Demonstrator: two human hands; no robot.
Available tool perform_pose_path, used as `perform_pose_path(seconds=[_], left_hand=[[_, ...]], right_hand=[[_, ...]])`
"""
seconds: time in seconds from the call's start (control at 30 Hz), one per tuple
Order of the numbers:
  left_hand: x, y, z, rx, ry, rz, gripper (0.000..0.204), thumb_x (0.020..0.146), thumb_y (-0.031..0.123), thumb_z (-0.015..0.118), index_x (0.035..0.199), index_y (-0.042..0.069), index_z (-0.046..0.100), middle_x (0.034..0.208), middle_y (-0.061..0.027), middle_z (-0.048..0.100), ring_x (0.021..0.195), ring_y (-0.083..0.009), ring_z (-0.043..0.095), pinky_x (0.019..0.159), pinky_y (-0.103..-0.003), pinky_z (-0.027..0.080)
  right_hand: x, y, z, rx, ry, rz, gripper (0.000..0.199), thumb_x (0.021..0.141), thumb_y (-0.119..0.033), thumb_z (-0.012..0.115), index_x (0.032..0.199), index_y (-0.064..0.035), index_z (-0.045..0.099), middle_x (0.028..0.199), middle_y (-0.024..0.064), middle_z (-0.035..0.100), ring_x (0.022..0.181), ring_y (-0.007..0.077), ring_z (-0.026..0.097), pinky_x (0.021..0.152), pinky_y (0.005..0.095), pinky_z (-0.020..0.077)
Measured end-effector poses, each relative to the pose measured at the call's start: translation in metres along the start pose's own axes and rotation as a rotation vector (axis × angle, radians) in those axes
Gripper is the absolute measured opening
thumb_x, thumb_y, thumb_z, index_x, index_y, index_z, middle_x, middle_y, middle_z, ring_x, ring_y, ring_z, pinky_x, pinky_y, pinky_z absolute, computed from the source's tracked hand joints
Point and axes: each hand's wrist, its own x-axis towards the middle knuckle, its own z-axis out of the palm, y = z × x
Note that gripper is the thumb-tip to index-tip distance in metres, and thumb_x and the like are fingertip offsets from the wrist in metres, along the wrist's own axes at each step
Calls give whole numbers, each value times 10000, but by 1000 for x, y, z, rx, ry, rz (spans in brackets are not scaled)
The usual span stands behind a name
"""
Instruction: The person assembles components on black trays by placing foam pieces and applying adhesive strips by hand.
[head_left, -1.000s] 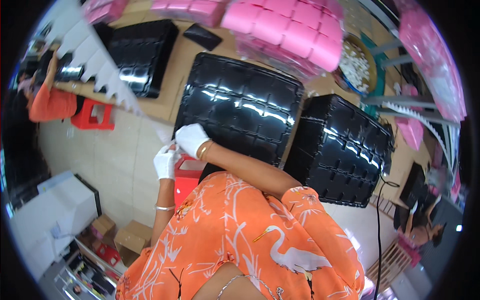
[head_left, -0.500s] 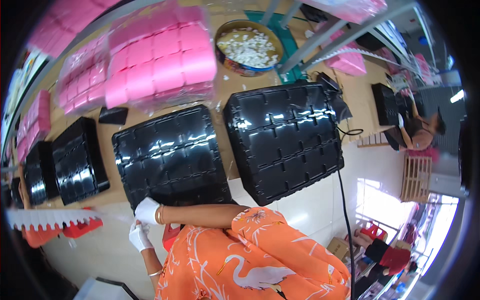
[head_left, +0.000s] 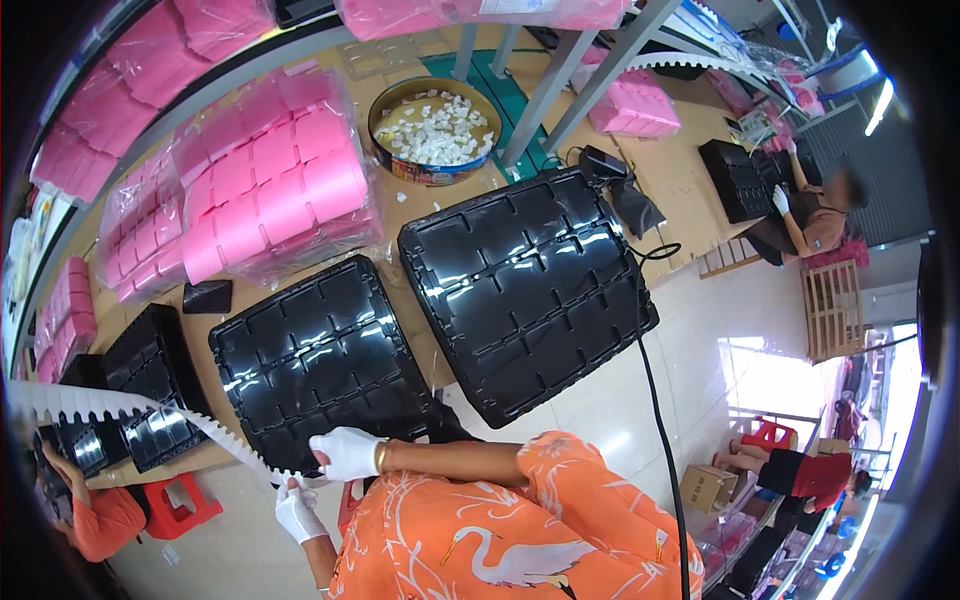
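Note:
A white strip with a toothed edge point(head_left: 215, 432) comes in from the left rim and curves down to my gloved hands. Fingertips of my left hand point(head_left: 300, 512), in a white glove, pinch the strip near its end from below. Just above, my right hand point(head_left: 350, 453), gloved too, is closed with its fingers curled at the strip's end. Both hands are in front of the near edge of a black moulded plastic tray point(head_left: 320, 350) lying on the table. To its right lies a larger black moulded tray point(head_left: 525, 290).
Pink bundles in clear plastic point(head_left: 270, 190) are stacked behind the trays. A round tin point(head_left: 435, 130) holds small white pieces. A black cable point(head_left: 665, 430) hangs past the right tray. A person in orange point(head_left: 105, 520) is at left, beside a red stool point(head_left: 180, 505). Others are at right.
The view has shifted, with the table things now further left and lower. The toothed strip, blurred near my hands before, now shows clearly as a curve running down to them.

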Motion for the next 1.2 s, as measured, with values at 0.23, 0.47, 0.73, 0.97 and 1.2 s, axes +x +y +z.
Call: perform_pose_path(seconds=[0.23,0.47,0.73,0.97,1.2], left_hand=[[-32,24,40,17,-231,-14,262,975,266,650,1009,6,664,642,-8,597,496,-63,456,451,-216,295],[-56,14,37,22,-209,11,298,983,209,610,1100,-58,675,959,-63,694,841,-139,632,749,-293,507],[-68,58,81,-104,-364,-140,189,966,150,607,1033,-18,662,878,-99,708,661,-109,636,539,-216,438],[-63,40,68,-105,-421,-109,335,957,224,672,1143,-50,626,898,-127,713,734,-173,695,585,-242,508],[-61,32,62,-241,-495,-259,292,1006,245,587,1046,-42,628,869,-125,708,691,-196,710,552,-249,527]], right_hand=[[-33,25,-5,143,206,-184,136,790,-113,610,865,-35,691,824,154,688,783,317,686,714,408,542],[-58,35,-2,449,84,-57,192,841,38,541,959,7,689,852,113,702,745,175,689,712,310,562],[-62,69,-29,767,49,42,134,891,-11,639,1015,16,680,858,58,691,772,124,664,721,273,549],[-44,30,-25,400,89,132,200,857,-132,728,1035,-44,702,814,68,695,727,125,665,678,272,532],[-42,19,-17,106,113,94,155,836,-149,736,942,-46,690,787,99,673,690,181,659,663,311,530]])
